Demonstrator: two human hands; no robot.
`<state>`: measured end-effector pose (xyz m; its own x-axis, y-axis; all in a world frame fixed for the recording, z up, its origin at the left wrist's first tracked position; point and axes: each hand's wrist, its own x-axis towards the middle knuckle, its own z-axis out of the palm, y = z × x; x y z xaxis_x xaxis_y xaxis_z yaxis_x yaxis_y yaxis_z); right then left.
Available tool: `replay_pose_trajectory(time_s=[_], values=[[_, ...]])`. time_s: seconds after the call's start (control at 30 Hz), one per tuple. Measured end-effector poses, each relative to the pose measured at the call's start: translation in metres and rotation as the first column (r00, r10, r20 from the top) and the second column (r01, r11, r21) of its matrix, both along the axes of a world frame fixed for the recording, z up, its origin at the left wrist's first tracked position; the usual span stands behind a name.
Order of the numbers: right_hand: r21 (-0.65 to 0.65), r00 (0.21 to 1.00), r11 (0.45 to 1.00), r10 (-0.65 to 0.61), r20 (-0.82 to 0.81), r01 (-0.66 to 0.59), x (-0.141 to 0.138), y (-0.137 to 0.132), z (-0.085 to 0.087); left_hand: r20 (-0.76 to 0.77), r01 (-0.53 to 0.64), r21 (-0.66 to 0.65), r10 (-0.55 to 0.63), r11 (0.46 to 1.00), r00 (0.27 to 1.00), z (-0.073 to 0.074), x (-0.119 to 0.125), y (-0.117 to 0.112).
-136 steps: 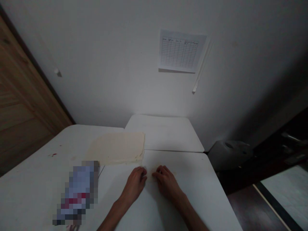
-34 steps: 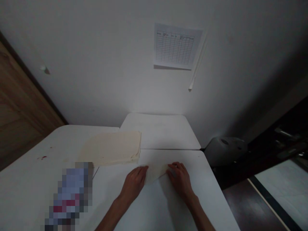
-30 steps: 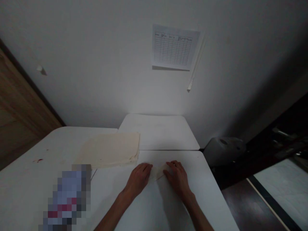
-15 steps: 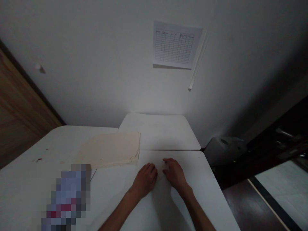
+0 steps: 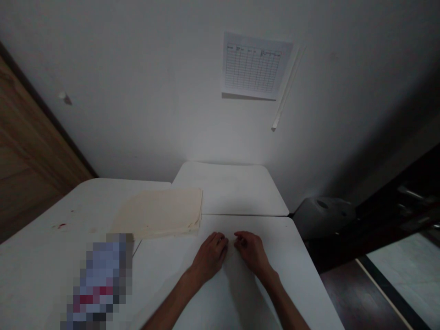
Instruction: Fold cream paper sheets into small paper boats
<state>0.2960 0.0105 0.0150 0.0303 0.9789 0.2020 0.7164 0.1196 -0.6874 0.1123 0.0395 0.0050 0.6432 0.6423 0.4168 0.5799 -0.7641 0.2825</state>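
My left hand (image 5: 211, 253) is low over the white table (image 5: 192, 293), its fingers curled inward and pressed together. Just to its right, my right hand (image 5: 253, 251) has its fingers bent towards the thumb. A narrow gap separates the two hands. Whatever may be between the fingers of either hand is hidden or too small to make out. A stack of flat cream-coloured sheets (image 5: 161, 211) lies beyond my left hand, to the left.
A pixelated blue, white and red item (image 5: 99, 275) lies at the left. A printed table sheet (image 5: 254, 66) hangs on the wall (image 5: 137, 91). A grey container (image 5: 321, 215) stands beyond the table's right edge. Wood panelling (image 5: 30, 123) borders the left.
The fingers of my right hand have curled in more, where its index finger was stretched out before. My left hand has barely moved. The whole view has shifted slightly.
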Motion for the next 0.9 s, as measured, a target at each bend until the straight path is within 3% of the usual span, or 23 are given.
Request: replay_pose_trajectory(time_s=[0.33, 0.67, 0.9], values=[[0.120, 0.990, 0.987, 0.095, 0.102, -0.107, 0.004, -0.010, -0.003, -0.062, -0.001, -0.044, -0.001, 0.999, 0.998, 0.002, 0.001, 0.000], [0.096, 0.959, 0.965, 0.226, 0.169, -0.244, 0.010, -0.022, 0.003, -0.058, 0.001, -0.008, -0.001, 1.000, 0.998, -0.001, 0.001, 0.000], [0.163, 0.978, 0.970, 0.158, 0.134, -0.179, 0.005, -0.027, -0.002, -0.065, 0.016, 0.012, -0.015, 1.000, 0.998, -0.001, 0.000, -0.001]])
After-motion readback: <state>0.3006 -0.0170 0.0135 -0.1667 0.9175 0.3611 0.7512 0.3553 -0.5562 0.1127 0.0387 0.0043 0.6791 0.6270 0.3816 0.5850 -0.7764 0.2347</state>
